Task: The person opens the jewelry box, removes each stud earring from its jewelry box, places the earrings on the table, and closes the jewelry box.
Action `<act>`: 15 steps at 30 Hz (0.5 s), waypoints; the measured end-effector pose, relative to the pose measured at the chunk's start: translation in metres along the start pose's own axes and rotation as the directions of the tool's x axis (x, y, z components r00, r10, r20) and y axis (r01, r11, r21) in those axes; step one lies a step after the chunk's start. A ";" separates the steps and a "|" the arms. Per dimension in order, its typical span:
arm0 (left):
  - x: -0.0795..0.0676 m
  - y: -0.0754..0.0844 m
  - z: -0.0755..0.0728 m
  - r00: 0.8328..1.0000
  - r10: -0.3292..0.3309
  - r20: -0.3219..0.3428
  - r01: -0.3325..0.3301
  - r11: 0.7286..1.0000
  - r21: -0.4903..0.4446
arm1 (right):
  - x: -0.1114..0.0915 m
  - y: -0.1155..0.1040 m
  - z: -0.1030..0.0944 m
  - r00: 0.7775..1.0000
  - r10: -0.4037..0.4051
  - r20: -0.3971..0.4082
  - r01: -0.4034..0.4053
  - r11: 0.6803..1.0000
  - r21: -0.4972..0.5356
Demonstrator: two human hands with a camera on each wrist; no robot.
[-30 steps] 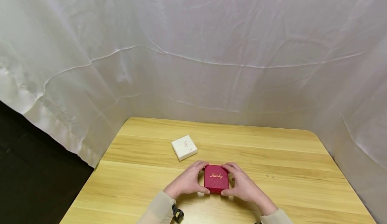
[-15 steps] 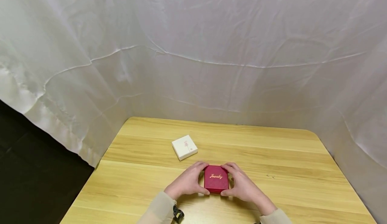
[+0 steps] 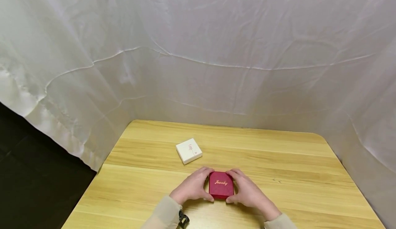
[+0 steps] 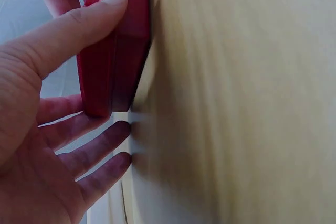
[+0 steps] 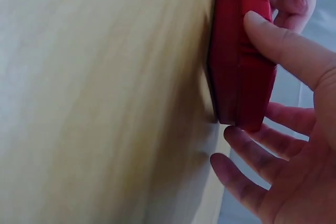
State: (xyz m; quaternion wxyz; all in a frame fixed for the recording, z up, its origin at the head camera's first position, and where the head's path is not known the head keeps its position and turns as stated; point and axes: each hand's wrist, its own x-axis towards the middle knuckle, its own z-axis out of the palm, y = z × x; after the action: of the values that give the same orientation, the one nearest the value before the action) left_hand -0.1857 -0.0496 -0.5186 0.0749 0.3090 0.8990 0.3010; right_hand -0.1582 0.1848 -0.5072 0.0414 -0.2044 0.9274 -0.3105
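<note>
A dark patch (image 3: 37, 181) fills the lower left, beside a pale curtain (image 3: 216, 50) that hangs around the back and sides of the wooden table (image 3: 287, 160). The left sleeve (image 3: 162, 213) comes in from the near edge, with a black device (image 3: 183, 219) at the wrist. Next comes the white box (image 3: 189, 151), flat on the table beyond the left hand and marked with a small pink flower; it lies where it lay a second ago. The left hand (image 3: 193, 186) grips the left side of the red box (image 3: 221, 189), thumb at the near face, fingers round towards the far side. The red box, its top lettered "Jewelry", is on the table between the hands; in the head view it sits slightly lower than before, and both hands have shifted with it, though I cannot tell whether it slid nearer or sank a little. The right hand (image 3: 245, 190) mirrors the left, clamped on the right side, with its thumb also at the near face, and last comes the right sleeve (image 3: 279, 222)
</note>
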 end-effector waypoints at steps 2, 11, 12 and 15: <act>0.001 0.000 0.001 1.000 -0.009 0.003 0.009 1.000 0.012 | 0.000 0.000 0.001 1.000 0.005 0.004 -0.005 1.000 -0.018; -0.001 0.003 0.001 1.000 -0.007 -0.005 0.007 1.000 0.013 | -0.001 0.000 0.002 1.000 0.016 0.010 -0.015 0.999 -0.028; -0.001 0.003 0.001 1.000 -0.008 -0.005 0.008 1.000 0.011 | -0.001 0.000 0.002 1.000 0.014 0.010 -0.014 1.000 -0.027; -0.003 0.005 0.001 1.000 -0.022 0.002 0.022 1.000 0.012 | -0.003 -0.001 0.001 1.000 0.010 0.009 -0.010 1.000 -0.028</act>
State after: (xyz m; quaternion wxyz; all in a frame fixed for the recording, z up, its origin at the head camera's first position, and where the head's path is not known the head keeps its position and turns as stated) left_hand -0.1807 -0.0482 -0.5167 0.0771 0.2999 0.9040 0.2948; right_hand -0.1555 0.1850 -0.5077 0.0443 -0.2018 0.9324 -0.2965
